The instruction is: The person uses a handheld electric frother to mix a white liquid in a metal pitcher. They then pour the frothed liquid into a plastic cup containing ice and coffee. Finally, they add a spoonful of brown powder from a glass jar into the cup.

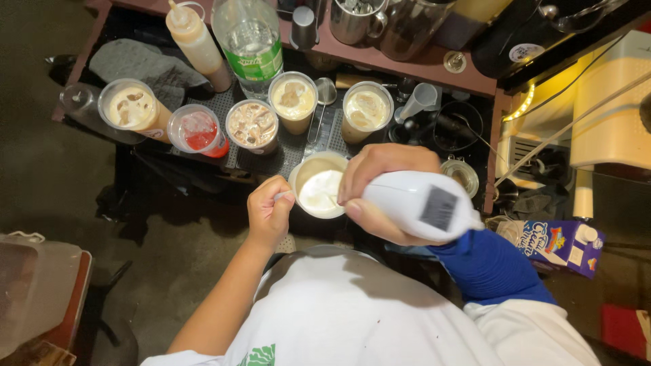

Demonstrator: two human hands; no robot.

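Five filled cups (251, 125) crowd behind the pitcher (319, 184).

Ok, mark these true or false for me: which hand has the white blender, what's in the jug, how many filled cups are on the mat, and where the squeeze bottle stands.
1. The right hand grips the white hand blender. True.
2. The jug under the blender holds a red liquid. False: it holds a white, creamy liquid.
3. The left hand is at the jug's rim. True.
4. Only two filled cups stand on the mat. False: five do, four creamy brown ones and a red drink cup.
5. The squeeze bottle lies on the floor. False: it stands upright beside the clear plastic bottle.
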